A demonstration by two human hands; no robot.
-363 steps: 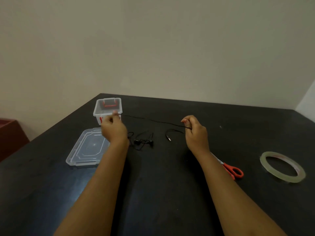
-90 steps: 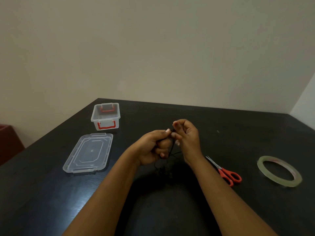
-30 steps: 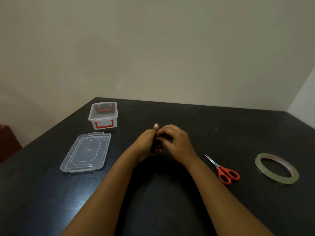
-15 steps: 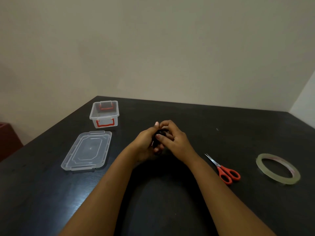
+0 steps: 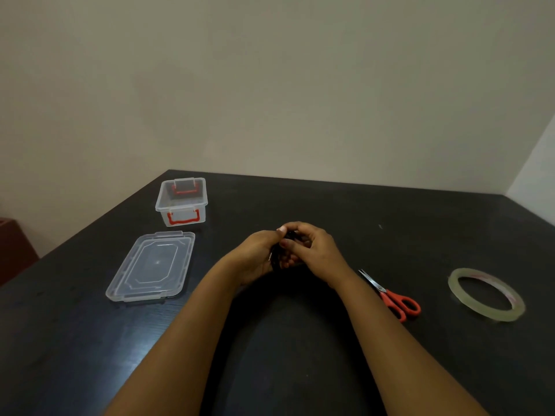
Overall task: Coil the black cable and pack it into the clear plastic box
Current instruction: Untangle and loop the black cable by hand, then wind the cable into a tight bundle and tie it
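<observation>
The black cable (image 5: 277, 256) is a small bundle pressed between both hands over the middle of the dark table; only a sliver of it shows. My left hand (image 5: 255, 255) cups it from the left, and my right hand (image 5: 313, 250) closes over it from the right, fingers touching the left thumb. The clear plastic box (image 5: 181, 201) with red latches stands open at the far left, well apart from the hands. Its clear lid (image 5: 151, 265) lies flat in front of it.
Orange-handled scissors (image 5: 393, 297) lie just right of my right forearm. A roll of clear tape (image 5: 486, 294) lies flat farther right. The dark table (image 5: 300, 340) ends at a wall behind and drops off at the left edge.
The cable, once stretched out between my hands across the table, has been gathered into a small bundle. In the last second the hands stayed together, shifting only slightly.
</observation>
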